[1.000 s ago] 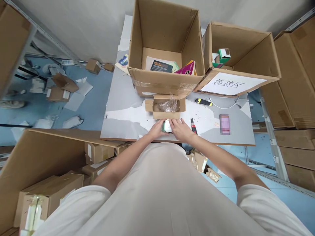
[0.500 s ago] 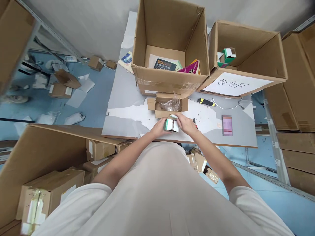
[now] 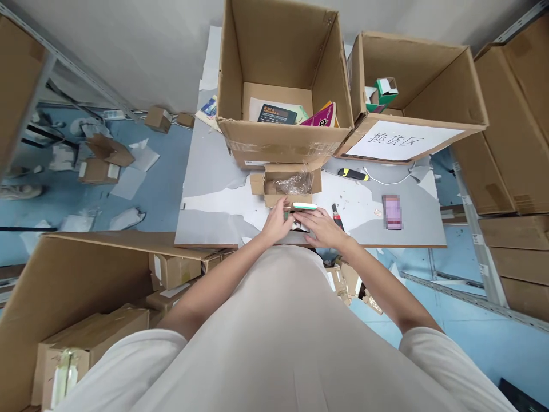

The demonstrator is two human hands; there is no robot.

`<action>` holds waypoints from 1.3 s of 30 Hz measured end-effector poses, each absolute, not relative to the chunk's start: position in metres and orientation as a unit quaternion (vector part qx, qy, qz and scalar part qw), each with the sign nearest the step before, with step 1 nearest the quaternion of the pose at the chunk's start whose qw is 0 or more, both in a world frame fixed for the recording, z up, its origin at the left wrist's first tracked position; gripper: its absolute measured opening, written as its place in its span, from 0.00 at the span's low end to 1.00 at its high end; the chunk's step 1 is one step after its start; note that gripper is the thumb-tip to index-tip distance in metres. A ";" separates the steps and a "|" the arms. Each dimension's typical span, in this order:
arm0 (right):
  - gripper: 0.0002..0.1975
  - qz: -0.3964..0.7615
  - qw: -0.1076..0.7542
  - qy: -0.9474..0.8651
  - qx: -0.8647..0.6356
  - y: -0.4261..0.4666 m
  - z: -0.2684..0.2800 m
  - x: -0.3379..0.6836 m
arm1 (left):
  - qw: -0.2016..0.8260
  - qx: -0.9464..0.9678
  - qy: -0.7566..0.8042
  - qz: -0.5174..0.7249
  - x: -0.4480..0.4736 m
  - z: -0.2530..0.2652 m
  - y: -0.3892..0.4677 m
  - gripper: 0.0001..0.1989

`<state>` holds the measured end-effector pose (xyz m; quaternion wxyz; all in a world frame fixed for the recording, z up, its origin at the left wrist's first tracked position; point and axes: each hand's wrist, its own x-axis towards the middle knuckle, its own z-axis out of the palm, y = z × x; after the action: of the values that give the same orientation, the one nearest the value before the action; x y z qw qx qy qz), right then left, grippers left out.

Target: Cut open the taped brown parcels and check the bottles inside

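Note:
A small green-and-white carton (image 3: 305,206) is between my hands at the table's near edge, its white, green-edged side or flap facing up. My left hand (image 3: 277,223) grips it from the left, thumb and fingers around its end. On the other side, my right hand (image 3: 321,226) has its fingers bent over the carton and partly covers it; what lies inside is hidden. Just beyond stands a small open cardboard box (image 3: 288,201) with crumpled clear plastic wrap (image 3: 295,184) in it. A red-and-black box cutter (image 3: 337,216) lies right of my right hand.
Behind stand a tall carton (image 3: 283,143) holding books and a labelled carton (image 3: 450,136) with green boxes. A yellow-and-black cutter (image 3: 353,174), a white cable (image 3: 390,182) and a pink, blurred-out item (image 3: 392,212) are on the table (image 3: 210,226). A large box (image 3: 86,252) of parcels stands at lower left.
The carton has been turned, so its white, green-edged side shows higher up. My right hand has moved down over it, uncovering the red-and-black cutter. The view has shifted slightly.

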<state>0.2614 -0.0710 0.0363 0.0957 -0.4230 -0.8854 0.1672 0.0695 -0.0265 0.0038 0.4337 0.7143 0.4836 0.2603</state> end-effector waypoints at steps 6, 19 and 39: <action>0.18 0.159 0.067 -0.884 -0.435 -0.067 0.037 0.274 | 0.311 0.840 0.380 0.230 0.052 0.001 -0.022 0.24; 0.13 0.053 -0.045 -0.937 -0.343 -0.049 0.058 0.252 | 0.358 0.855 0.336 0.170 0.059 -0.005 -0.023 0.37; 0.11 0.253 0.310 -0.838 -0.370 0.014 0.185 0.279 | 0.283 0.787 0.480 0.265 0.061 0.003 -0.043 0.58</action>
<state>0.2786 0.0144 0.1855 0.3103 -0.3699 -0.8384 0.2530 0.0610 -0.0428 0.0031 0.2831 0.7870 0.4801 0.2648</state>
